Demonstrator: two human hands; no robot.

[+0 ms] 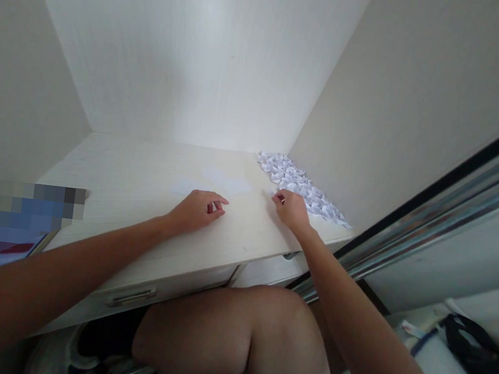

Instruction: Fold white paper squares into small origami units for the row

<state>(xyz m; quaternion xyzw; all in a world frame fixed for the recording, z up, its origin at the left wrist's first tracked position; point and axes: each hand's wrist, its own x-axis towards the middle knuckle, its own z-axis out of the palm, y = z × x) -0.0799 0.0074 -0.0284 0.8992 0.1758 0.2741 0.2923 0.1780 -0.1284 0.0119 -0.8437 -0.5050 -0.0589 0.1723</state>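
My left hand (202,207) hovers low over the pale desktop (138,210), its thumb and forefinger curled but apart, with nothing visible between them. Farther right, my right hand (292,210) is closed in a pinch on a small white paper piece, mostly hidden by the fingers. Just behind that hand a heap of small, folded-looking white paper pieces (299,182) runs along the right side panel. Pale flat paper sheets (227,180) lie beyond my left hand, hard to make out against the desktop.
White panels enclose the desktop at back and sides. A partly blurred blue item (38,220) lies at the left edge. Drawers with a metal handle (132,297) are below, above my bare knees. A dark metal-edged track (407,229) runs at right, near a black strap (478,351).
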